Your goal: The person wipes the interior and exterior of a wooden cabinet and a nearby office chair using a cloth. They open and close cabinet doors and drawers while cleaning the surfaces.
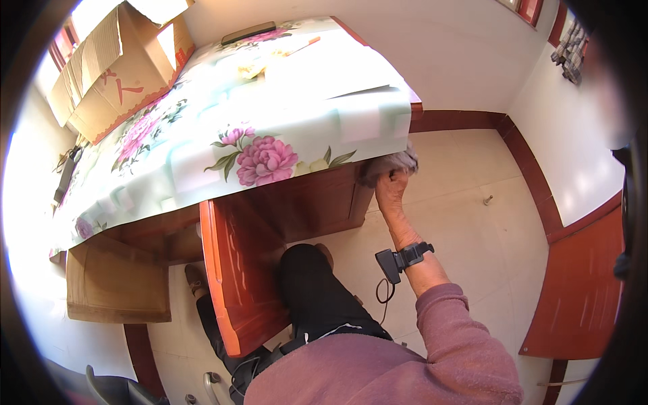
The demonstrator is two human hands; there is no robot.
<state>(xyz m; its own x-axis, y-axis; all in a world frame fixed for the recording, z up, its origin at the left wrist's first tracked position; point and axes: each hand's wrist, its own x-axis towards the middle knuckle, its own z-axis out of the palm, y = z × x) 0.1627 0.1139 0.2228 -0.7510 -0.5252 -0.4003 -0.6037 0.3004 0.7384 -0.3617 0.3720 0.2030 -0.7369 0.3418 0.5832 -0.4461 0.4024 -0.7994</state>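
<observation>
My right hand (392, 188) grips a grey cloth (392, 164) and presses it against the right corner of a reddish-brown wooden desk (324, 202), just under the tabletop. A black strapped device (402, 259) with a cable is worn on that forearm. Out of view is my left hand. A glossy wooden cabinet door (243, 283) stands swung out from the desk, beside my legs. Over the desktop lies a tablecloth (187, 167) printed with pink peonies, its front edge hanging down.
An open cardboard box (126, 86) stands on the desk's left, near a black power strip (66, 174). White paper (329, 76), an orange-tipped pen (304, 46) and a dark flat object (248, 33) lie farther back. A wooden drawer (119, 283) juts out at left. A reddish wooden panel (577, 288) stands right.
</observation>
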